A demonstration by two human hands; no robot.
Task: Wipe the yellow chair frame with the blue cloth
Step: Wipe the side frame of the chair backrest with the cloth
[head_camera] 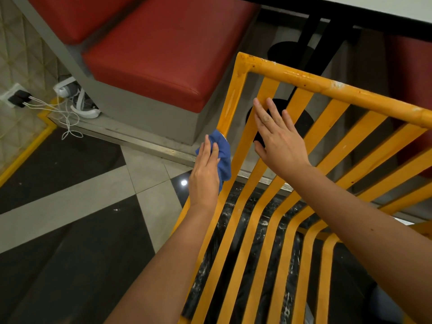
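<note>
Blue cloth (223, 157) bunched under left hand (205, 174), pressed against left side rail of yellow chair frame (304, 83), below top-left corner. Left fingers curled, gripping cloth. Right hand (279, 141) flat on backrest slats, fingers straight and spread, holding nothing.

Yellow chair frame (304, 83): painted metal, glossy, paint chipped and speckled along top rail (upper right of frame). Blue cloth (223, 155): soft woven fabric, matt. Red bench cushion (163, 50): smooth vinyl-like upholstery, slight sheen. Floor tiles (70, 206): polished, reflective.
</note>
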